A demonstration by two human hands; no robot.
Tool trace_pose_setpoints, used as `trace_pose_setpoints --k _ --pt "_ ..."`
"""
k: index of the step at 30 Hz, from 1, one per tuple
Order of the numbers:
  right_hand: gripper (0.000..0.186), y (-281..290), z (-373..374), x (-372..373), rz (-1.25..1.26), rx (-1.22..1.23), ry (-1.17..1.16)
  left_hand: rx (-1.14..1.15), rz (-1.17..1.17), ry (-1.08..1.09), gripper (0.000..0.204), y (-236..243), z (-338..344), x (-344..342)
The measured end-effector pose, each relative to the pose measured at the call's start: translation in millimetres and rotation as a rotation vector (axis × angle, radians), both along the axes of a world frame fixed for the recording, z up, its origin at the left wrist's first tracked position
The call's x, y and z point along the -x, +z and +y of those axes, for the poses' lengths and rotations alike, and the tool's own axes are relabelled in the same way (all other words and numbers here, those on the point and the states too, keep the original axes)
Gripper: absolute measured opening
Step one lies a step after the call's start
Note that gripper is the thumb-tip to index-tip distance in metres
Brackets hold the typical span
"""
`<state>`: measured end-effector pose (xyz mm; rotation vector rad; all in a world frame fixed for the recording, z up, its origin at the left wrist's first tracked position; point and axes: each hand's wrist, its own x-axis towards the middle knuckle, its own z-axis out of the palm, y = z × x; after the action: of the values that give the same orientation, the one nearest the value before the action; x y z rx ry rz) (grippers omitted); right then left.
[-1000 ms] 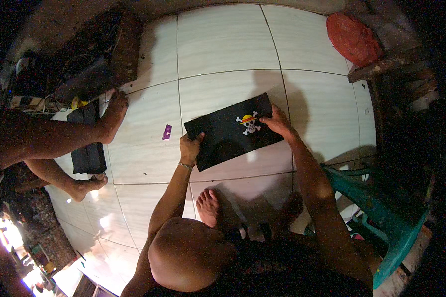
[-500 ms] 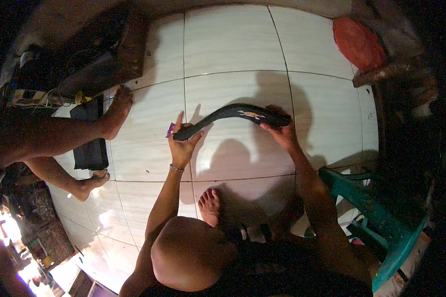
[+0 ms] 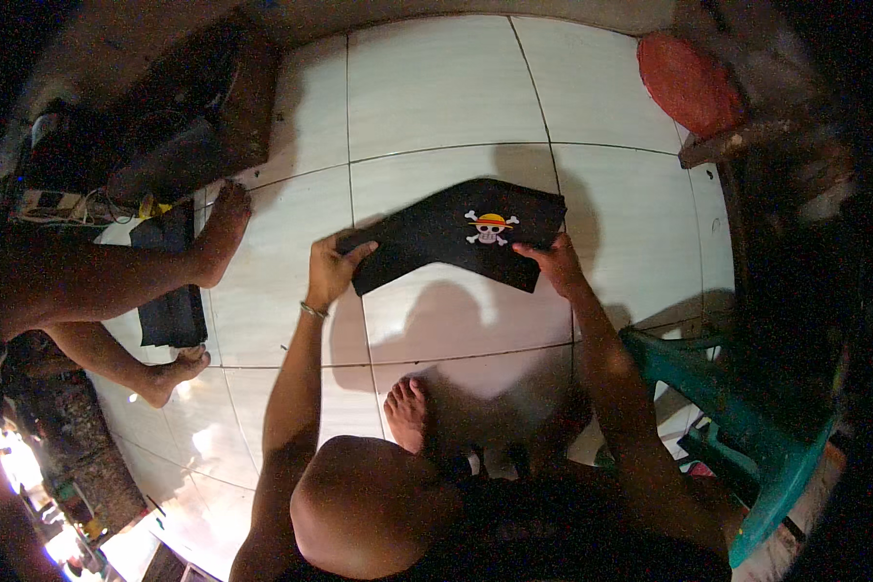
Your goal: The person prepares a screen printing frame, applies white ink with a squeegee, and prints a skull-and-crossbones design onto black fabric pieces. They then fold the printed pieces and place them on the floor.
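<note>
A black folded cloth [image 3: 422, 233] is stretched between my hands above the tiled floor, bent in the middle like a wide upturned V. On its right half shows a skull-and-crossbones print [image 3: 491, 228] with a yellow and red hat. My left hand [image 3: 331, 274] is closed on the left end, thumb on top and the other fingers hidden underneath. The right end is pinched by my right hand [image 3: 555, 266], its thumb lying just below the print.
Another person's bare legs [image 3: 116, 276] reach in from the left, beside a stack of black cloth [image 3: 168, 315] on the floor. A green plastic chair [image 3: 747, 427] stands close by my right arm. Farther off at the right is a round red object [image 3: 689, 87]; cables [image 3: 97, 206] lie far left.
The cloth has turned from edge-on to flat, so its print now faces up. My left hand has shifted slightly left; a small purple piece beside it has gone out of sight.
</note>
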<state>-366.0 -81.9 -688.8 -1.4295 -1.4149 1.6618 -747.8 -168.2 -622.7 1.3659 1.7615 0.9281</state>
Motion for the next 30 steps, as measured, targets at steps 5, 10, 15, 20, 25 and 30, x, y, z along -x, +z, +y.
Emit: trace_pose_setpoints --k 5,10,15,20,25,30 --pt "0.039 6.7 -10.2 4.6 0.352 0.533 -0.048 0.374 -0.339 -0.169 0.034 -16.0 54.8 29.0" --pt "0.043 12.0 -17.9 13.3 0.272 0.499 -0.055 0.476 -0.113 -0.188 0.045 -67.3 68.1 26.5" --pt "0.047 8.4 2.6 -3.1 0.263 0.648 0.052 0.378 -0.16 -0.145 0.042 -87.5 55.1 31.3" --pt "0.043 -3.2 6.4 -7.4 0.18 0.611 0.038 0.327 0.014 -0.181 0.035 -84.7 62.0 28.1" --pt "0.038 -2.5 -4.9 -7.3 0.332 0.558 -0.055 0.281 0.117 -0.152 0.031 -78.8 55.0 21.9" --pt "0.039 15.6 6.5 -2.8 0.556 0.535 -0.155 0.203 0.002 -0.022 0.031 -60.9 80.3 23.5"
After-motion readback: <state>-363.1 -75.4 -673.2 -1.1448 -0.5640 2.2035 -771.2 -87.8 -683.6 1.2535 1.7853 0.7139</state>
